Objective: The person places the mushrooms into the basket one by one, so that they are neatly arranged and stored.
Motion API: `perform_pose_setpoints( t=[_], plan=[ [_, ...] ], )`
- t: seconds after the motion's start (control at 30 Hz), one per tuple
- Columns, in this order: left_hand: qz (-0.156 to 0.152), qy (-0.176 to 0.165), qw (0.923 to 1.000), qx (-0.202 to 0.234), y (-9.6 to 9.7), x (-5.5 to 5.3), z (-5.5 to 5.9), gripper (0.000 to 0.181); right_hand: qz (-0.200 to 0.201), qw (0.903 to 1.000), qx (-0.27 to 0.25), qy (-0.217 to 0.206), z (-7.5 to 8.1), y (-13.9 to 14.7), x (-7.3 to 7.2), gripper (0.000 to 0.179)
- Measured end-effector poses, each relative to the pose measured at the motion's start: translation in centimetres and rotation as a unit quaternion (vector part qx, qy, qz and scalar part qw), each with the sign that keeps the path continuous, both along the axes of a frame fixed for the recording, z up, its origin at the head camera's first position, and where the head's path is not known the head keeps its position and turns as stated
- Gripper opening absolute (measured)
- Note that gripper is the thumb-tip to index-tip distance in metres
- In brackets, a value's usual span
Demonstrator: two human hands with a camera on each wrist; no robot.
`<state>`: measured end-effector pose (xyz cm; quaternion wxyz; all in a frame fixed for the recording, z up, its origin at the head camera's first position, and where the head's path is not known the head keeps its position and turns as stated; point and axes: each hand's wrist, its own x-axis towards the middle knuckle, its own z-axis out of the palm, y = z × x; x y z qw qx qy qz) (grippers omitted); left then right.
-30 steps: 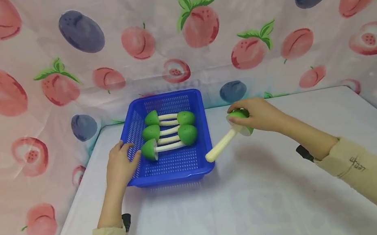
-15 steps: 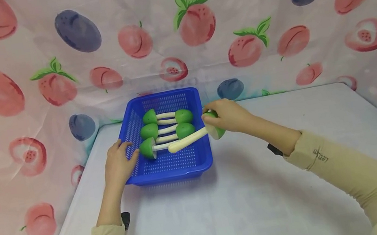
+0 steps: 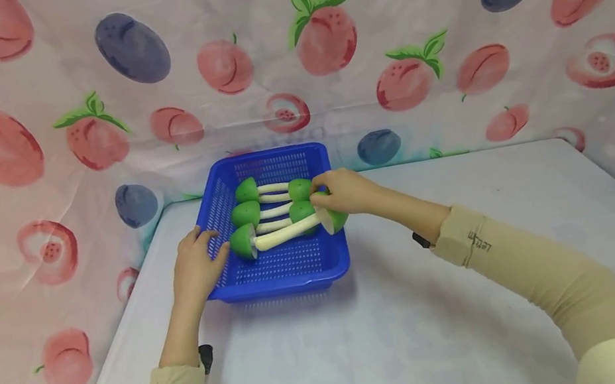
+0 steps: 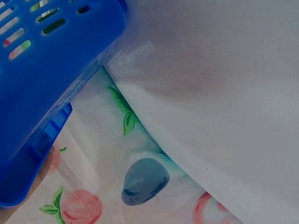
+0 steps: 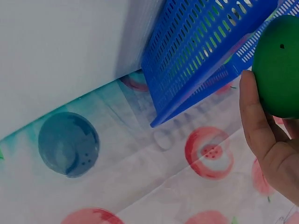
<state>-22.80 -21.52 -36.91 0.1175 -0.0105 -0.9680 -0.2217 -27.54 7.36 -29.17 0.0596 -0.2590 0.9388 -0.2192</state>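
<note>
My right hand (image 3: 346, 191) grips the green cap of a toy mushroom (image 3: 287, 231), whose cream stem points left over the basket. In the right wrist view its rounded cap (image 5: 282, 67) sits against the fingers at the right edge. Under that stem, several more toy mushrooms (image 3: 246, 214) with green caps lie in the blue plastic basket (image 3: 280, 284), caps on alternating sides. The held mushroom partly covers the nearest one. At the basket's left side my left hand (image 3: 195, 263) holds the rim, thumb toward the inside. Part of that hand shows behind the rim (image 4: 35, 151) in the left wrist view.
A white-covered table (image 3: 422, 308) carries the basket near its back edge. Behind and to the sides hangs a pink cloth (image 3: 273, 50) printed with peaches, strawberries and dark plums.
My right hand has moved left with the mushroom, from beside the basket to over its right rim, and the stem has swung to nearly level. The left hand stays at the rim.
</note>
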Motion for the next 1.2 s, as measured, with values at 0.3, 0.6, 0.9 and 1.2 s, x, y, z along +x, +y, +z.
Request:
perform_pose_setpoints(
  t=[0.3,0.6,0.9,1.2],
  plan=[
    [0.0,0.005,1.0,-0.002,0.0,-0.3,0.2,0.04,0.03,0.996,0.081,-0.021,0.5,-2.8,-1.1,0.031],
    [0.003,0.0,1.0,-0.001,0.2,-0.5,0.2,0.04,0.047,0.9948,0.09,-0.014,-1.4,-4.3,-1.5,0.029],
    [0.003,0.001,1.0,-0.002,0.2,-0.6,0.0,0.041,0.048,0.9922,0.114,0.016,-4.4,-5.3,-1.1,0.034],
    [0.003,-0.002,1.0,0.001,0.0,-0.3,-0.2,0.041,0.012,0.9835,0.171,0.058,-6.0,-6.1,-0.5,0.026]
  ],
)
